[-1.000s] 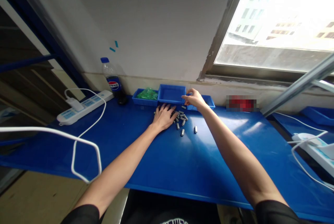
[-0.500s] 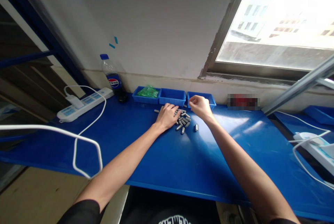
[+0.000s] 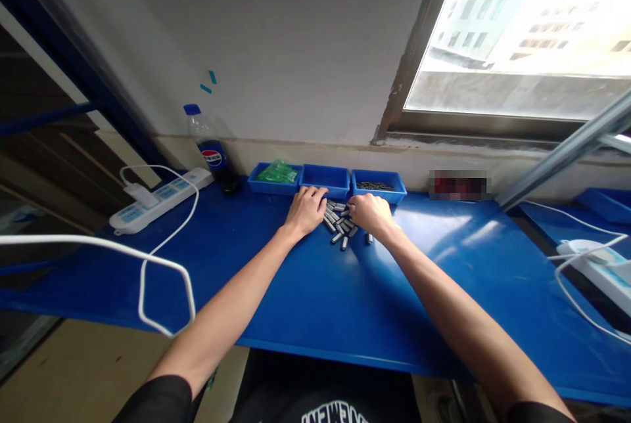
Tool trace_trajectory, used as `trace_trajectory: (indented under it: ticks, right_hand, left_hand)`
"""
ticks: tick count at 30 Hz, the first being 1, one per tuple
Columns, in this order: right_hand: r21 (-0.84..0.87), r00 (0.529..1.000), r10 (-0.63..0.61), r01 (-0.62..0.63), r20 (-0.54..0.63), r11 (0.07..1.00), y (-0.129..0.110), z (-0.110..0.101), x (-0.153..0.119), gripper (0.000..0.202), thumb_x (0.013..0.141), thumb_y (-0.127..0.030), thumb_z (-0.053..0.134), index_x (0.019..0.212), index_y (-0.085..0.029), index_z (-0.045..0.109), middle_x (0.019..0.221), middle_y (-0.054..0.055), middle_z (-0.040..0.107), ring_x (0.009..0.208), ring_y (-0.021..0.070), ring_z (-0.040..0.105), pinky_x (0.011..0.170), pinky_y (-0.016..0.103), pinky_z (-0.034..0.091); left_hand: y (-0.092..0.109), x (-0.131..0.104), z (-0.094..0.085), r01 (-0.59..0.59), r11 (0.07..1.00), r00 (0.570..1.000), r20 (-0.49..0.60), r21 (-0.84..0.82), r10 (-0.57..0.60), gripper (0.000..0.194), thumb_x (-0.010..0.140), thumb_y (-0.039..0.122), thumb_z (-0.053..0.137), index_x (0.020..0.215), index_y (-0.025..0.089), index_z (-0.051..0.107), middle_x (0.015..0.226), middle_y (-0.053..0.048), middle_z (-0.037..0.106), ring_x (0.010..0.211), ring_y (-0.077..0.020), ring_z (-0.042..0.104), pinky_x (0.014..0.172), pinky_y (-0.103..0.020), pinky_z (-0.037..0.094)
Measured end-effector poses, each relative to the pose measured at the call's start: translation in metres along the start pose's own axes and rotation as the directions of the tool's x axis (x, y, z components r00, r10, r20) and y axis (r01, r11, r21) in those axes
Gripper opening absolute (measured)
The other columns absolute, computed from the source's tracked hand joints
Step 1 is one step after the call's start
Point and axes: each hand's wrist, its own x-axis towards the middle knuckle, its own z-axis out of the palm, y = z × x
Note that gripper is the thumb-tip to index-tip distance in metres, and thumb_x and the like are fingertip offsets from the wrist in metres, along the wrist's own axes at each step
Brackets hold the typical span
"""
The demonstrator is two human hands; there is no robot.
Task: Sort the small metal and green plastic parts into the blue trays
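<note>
A loose pile of short metal cylinders (image 3: pixel 340 219) lies on the blue table in front of the bins. My left hand (image 3: pixel 306 211) rests at the pile's left side, its fingers slightly spread and pointing forward. At the pile's right edge is my right hand (image 3: pixel 371 214), its fingers curled down among the cylinders; the fingertips are mostly hidden. One separate cylinder (image 3: pixel 369 238) lies just below the right hand. Behind that hand, the right blue bin (image 3: pixel 399 194) holds many small, thin dark metal pieces. The middle blue bin (image 3: pixel 325 192) is just beyond my left fingers.
The left blue bin (image 3: pixel 259 187) holds green plastic packaging (image 3: pixel 279 172). A cola bottle (image 3: pixel 213 157) and a white power strip (image 3: pixel 162 198) stand at the left, with a white cable (image 3: pixel 93 240) crossing the table (image 3: pixel 315 305). Another power strip (image 3: pixel 599 275) is at the right.
My right hand has come down from the right bin to the pile's right edge, uncovering the bin's contents. My left hand has shifted slightly left and back, exposing more cylinders.
</note>
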Motion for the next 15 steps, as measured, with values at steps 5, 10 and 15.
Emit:
trace_trajectory:
  ticks: [5,10,15]
  right_hand:
    - [0.235,0.999,0.022,-0.012,-0.04,0.972,0.017,0.001,-0.012,0.027,0.092,-0.035,0.063,0.112,-0.028,0.08,0.084,0.008,0.075,0.082,0.0284,0.071,0.078,0.038,0.051]
    - [0.557,0.951,0.252,-0.113,-0.179,0.823,0.016,0.018,-0.042,0.045,0.097,-0.052,0.053,0.125,-0.022,0.072,0.118,0.015,0.069,0.111,0.0295,0.066,0.099,0.044,0.051]
    - [0.669,0.944,0.285,-0.104,-0.166,0.735,-0.016,0.036,-0.059,0.048,0.099,-0.049,0.048,0.134,-0.02,0.064,0.144,0.016,0.057,0.139,0.0306,0.05,0.119,0.049,0.037]
  left_hand:
    - [-0.003,0.0,-0.002,-0.037,0.993,0.999,-0.003,-0.11,0.037,0.028,0.101,0.027,0.05,0.117,0.019,0.072,0.114,-0.01,0.074,0.11,-0.0247,0.066,0.102,-0.037,0.052]
    - [-0.012,-0.006,-0.003,0.199,0.974,0.973,-0.101,-0.109,-0.21,0.031,0.102,0.035,0.05,0.093,0.021,0.076,0.101,-0.009,0.077,0.098,-0.0255,0.069,0.094,-0.037,0.052]
    - [-0.008,-0.009,0.011,0.352,0.918,0.931,-0.035,-0.185,-0.364,0.029,0.102,0.034,0.05,0.097,0.024,0.077,0.106,-0.007,0.078,0.104,-0.0275,0.068,0.097,-0.042,0.051]
